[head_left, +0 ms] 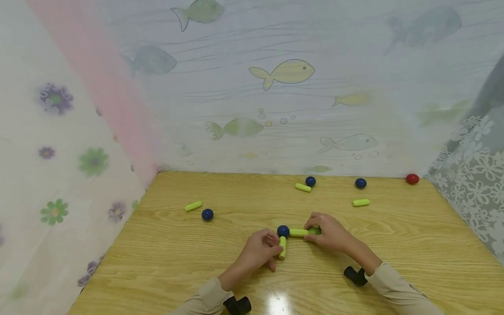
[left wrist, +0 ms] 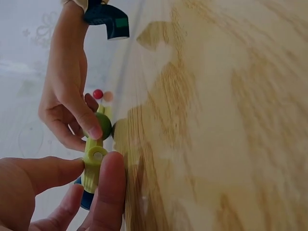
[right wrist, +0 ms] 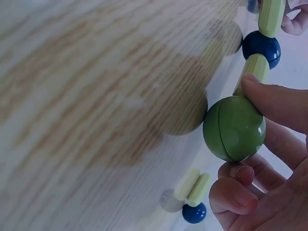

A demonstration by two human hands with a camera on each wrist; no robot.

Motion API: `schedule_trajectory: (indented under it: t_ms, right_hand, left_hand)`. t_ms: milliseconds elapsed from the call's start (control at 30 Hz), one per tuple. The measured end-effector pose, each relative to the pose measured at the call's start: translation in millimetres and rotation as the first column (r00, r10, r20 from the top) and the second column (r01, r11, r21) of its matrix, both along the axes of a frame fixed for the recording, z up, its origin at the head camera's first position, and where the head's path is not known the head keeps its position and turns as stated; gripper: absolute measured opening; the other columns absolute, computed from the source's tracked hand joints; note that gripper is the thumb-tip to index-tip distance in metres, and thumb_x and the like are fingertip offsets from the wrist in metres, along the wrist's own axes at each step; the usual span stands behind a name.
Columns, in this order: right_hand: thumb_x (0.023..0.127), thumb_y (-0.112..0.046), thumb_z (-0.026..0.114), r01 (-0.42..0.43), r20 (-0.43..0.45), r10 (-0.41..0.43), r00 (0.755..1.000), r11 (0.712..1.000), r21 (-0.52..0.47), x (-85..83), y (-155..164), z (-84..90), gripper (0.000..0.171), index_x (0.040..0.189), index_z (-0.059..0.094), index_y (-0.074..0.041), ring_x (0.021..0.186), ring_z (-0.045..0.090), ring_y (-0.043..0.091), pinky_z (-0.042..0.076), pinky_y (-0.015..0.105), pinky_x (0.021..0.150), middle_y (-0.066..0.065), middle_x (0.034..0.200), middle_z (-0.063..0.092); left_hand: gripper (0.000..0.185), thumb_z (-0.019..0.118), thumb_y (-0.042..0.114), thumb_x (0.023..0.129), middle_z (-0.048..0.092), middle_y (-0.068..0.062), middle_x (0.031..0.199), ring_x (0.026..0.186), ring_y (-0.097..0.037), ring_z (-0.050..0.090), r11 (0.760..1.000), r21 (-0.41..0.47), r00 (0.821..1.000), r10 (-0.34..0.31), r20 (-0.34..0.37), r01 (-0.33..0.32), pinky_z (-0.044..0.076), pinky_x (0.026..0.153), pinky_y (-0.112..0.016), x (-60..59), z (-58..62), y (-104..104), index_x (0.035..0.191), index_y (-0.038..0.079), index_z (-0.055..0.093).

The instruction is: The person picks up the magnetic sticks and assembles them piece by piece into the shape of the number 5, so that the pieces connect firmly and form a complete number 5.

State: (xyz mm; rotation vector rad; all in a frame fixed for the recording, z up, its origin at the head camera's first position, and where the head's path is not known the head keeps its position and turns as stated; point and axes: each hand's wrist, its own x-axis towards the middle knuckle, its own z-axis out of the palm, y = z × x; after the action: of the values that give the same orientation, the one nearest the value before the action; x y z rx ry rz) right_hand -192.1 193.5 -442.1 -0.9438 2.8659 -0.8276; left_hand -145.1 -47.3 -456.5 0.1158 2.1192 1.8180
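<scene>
Head view. You are working at the near middle of the wooden table. Your left hand is pinching a yellow-green rod that is pointing away from you and meeting a dark blue ball. A second rod is running from that ball toward your right, ending at a green ball that your right hand is gripping with curled fingers. The joined pieces are forming an L, lying on the table. Only this view is showing the loose stock: a rod and blue ball on the left, a rod just beside another blue ball at the far edge, one more blue ball, a rod near it, and a red ball in the far right corner.

Left wrist view. Your left hand is holding its rod between thumb and fingertip; the rod's end face is showing a small round metal insert, which the head view is not revealing. The blue ball is sitting low and mostly hidden. Your right hand is pressing a fingertip on the green ball.

Right wrist view. The green ball is looking glossy, with a seam round its middle. Your right hand is curling its fingers round it. The second rod, blue ball and first rod are lining up beyond.
</scene>
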Motion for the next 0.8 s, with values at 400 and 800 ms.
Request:
schedule_trajectory:
  t_ms: [400, 800]
  right_hand:
    - [0.081, -0.021, 0.076, 0.007, 0.014, -0.007, 1.000, 1.000, -0.011, -1.2, -0.1, -0.1, 0.015, 0.092, 0.073, -0.011, 0.080, 0.057, 0.014, 0.049, 0.033, 0.071, -0.005, 0.088, 0.060]
    - [0.080, -0.023, 0.077, 0.018, 0.027, -0.017, 0.999, 0.999, -0.028, -1.1, 2.0, -1.6, 0.017, 0.089, 0.071, -0.010, 0.080, 0.056, 0.013, 0.048, 0.031, 0.070, -0.004, 0.087, 0.060]
  left_hand:
    - [0.022, 0.073, 0.006, 0.082, 0.060, -0.009, 0.083, 0.054, -0.022, 0.062, 0.999, -0.017, 0.999, -0.028, -0.019, 0.028, 0.052, 0.043, -0.034, -1.8, 4.2, 0.2, 0.098, 0.001, 0.058]
    - [0.020, 0.072, 0.003, 0.082, 0.058, -0.008, 0.084, 0.053, -0.020, 0.059, 0.992, -0.100, 0.992, -0.088, -0.088, 0.079, 0.052, 0.042, -0.034, -8.4, 3.4, 0.2, 0.095, 0.002, 0.058]
